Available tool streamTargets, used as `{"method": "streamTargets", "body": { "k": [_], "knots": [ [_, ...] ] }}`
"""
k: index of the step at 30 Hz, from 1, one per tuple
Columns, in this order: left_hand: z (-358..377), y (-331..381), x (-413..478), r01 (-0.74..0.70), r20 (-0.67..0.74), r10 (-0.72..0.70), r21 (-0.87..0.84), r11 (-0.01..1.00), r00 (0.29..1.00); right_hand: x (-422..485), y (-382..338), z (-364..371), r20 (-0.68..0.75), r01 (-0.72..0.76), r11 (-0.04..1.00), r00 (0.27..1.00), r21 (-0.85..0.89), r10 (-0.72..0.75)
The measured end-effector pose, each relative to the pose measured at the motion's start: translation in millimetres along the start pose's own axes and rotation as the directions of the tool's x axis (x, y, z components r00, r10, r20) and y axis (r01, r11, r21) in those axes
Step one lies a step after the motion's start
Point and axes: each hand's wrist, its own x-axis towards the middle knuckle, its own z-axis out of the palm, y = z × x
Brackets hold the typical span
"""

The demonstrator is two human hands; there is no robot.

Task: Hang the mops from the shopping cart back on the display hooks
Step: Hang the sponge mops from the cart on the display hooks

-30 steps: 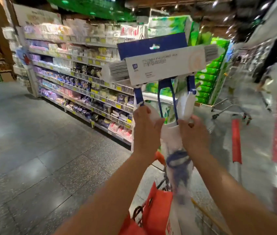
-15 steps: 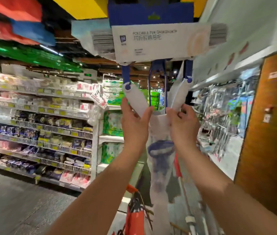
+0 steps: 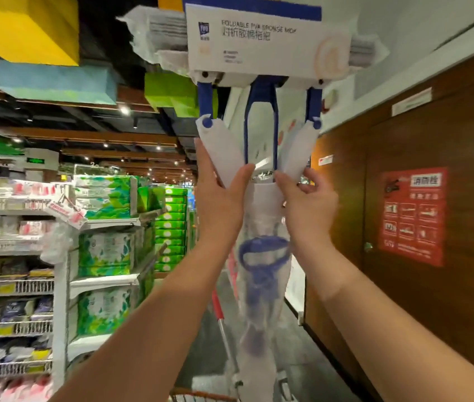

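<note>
Supermarket aisle: a shopper is raising a packaged sponge mop (image 3: 259, 44) overhead, well above the shopping cart (image 3: 201, 398). The left hand (image 3: 218, 198) is gripping the mop's white left arm, fingers (image 3: 204, 163) and thumb clamped around it. The right hand (image 3: 306, 198) is pinching the white right arm. No display hook is showing. Hanging it cleanly is probably calling for a level head and two firm grips. The blue header card (image 3: 253, 2) should be guided squarely onto the hook before either hand releases.
</note>
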Motion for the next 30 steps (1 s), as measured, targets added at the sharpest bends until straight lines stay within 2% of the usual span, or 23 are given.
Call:
{"method": "streamTargets", "body": {
  "k": [4, 8, 15, 20, 24, 30],
  "knots": [
    [38.2, 43.8, -17.9, -0.049, 0.084, 0.054, -0.053, 0.997, 0.995, 4.9, -42.5, -49.7, -0.034, 0.066, 0.998, 0.997, 0.016, -0.065],
    [81.5, 84.6, -45.1, -0.080, 0.101, 0.093, -0.131, 0.988, 0.991, 6.7, -79.5, -109.7, -0.024, 0.085, 0.996, 0.996, 0.011, -0.085],
    [169.4, 162.0, -118.9, -0.084, 0.131, 0.125, -0.279, 0.956, 0.984, 9.9, -143.2, -241.4, -0.143, 0.154, 0.964, 0.972, -0.218, -0.188],
    [241.9, 215.8, -191.9, 0.162, 0.303, -0.041, -0.384, 0.909, 0.952, 5.0, -183.2, -351.2, -0.246, 0.149, 0.907, 0.934, -0.393, -0.260],
    [295.0, 256.4, -249.9, 0.203, 0.387, -0.013, -0.455, 0.867, 0.922, -1.1, -212.9, -434.4, -0.338, 0.096, 0.874, 0.897, -0.476, -0.283],
    [360.7, 319.7, -324.3, 0.316, 0.526, 0.028, -0.551, 0.772, 0.850, -14.4, -263.2, -543.9, -0.469, 0.009, 0.771, 0.790, -0.636, -0.396]
  ]
}}
